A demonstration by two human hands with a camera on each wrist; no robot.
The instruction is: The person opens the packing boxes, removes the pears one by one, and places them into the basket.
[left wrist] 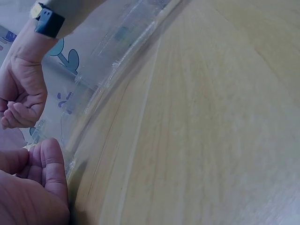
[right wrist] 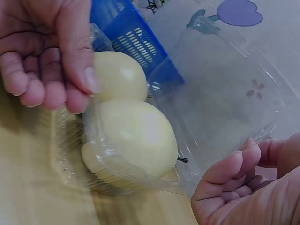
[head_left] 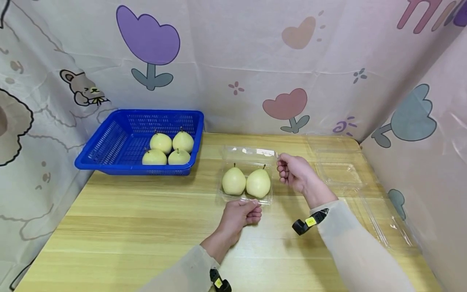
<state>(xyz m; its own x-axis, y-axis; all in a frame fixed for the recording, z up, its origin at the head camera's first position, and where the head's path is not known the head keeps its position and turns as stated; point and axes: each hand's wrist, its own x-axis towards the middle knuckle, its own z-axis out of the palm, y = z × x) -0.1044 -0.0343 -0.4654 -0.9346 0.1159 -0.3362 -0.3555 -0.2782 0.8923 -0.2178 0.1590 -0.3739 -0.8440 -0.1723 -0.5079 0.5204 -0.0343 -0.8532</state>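
Observation:
Two pale yellow pears (head_left: pixel 258 183) sit side by side, stems up, in a clear plastic clamshell box (head_left: pixel 249 200) whose lid (head_left: pixel 251 152) stands raised at the back. At the near rim, my left hand (head_left: pixel 239 217) pinches the box edge between thumb and curled fingers. My right hand (head_left: pixel 296 172) pinches the right edge of the raised lid. The right wrist view shows both hands, with the left hand (right wrist: pixel 47 51) at the box rim and the right hand (right wrist: pixel 253 183) at the lid's edge. In the left wrist view the pears are hidden.
A blue plastic basket (head_left: pixel 109 166) with several pears (head_left: pixel 160 143) stands at the back left of the wooden table (head_left: pixel 146 227). More clear plastic boxes (head_left: pixel 341 170) lie open along the right side. A printed curtain (head_left: pixel 226 48) hangs behind the table.

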